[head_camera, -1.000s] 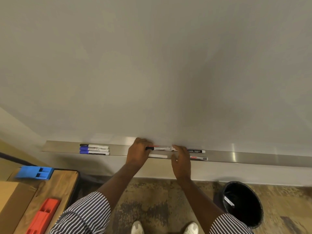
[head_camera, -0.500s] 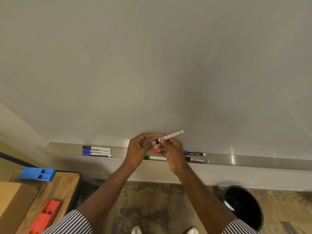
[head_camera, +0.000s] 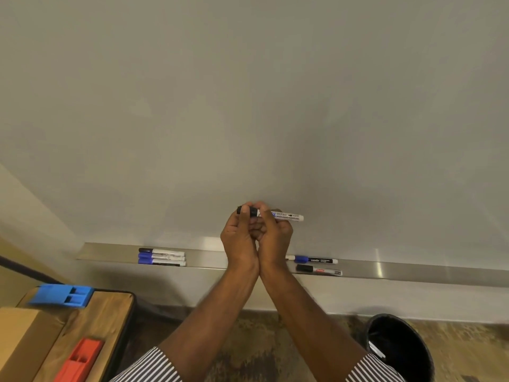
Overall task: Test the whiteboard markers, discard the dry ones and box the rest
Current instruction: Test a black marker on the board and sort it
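Hands [head_camera: 257, 230] grip marker [head_camera: 286, 216] labelled "Refilo"; tray marker [head_camera: 316, 260] reads "camlin".

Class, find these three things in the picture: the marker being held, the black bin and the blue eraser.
held marker [head_camera: 286, 216], head view, white barrel.
black bin [head_camera: 370, 328], head view, left rim.
blue eraser [head_camera: 49, 295], head view, top face.

Both hands rising clear of the tray, left hand [head_camera: 239, 232] and right hand [head_camera: 274, 232] closing together; black-capped marker [head_camera: 286, 216] levelling out
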`<state>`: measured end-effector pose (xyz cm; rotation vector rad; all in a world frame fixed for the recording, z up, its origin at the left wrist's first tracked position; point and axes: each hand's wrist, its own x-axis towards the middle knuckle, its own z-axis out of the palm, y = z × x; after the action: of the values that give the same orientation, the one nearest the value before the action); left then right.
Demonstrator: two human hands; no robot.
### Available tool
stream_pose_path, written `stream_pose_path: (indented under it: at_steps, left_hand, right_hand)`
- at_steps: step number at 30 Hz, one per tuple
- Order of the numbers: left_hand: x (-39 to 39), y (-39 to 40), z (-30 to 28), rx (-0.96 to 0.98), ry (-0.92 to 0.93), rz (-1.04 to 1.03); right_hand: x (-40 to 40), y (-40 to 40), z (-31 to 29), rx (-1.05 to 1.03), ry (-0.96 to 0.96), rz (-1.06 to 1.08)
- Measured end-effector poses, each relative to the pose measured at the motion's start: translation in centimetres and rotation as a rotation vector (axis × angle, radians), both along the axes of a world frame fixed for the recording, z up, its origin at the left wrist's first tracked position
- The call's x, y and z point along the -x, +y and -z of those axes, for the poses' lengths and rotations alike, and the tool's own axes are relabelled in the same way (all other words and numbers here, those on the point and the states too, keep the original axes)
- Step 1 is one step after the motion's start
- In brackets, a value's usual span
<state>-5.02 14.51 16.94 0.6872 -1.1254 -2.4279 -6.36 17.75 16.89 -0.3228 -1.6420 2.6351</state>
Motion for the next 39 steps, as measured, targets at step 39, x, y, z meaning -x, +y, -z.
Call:
stream_pose_path:
  at_steps: [39]
  left_hand:
    - [-1.1,0.5,-2.4,-0.247,0.143,0.167]
  right_hand:
    - [-1.5,1.5,-2.7,-0.046,0.234,0.129]
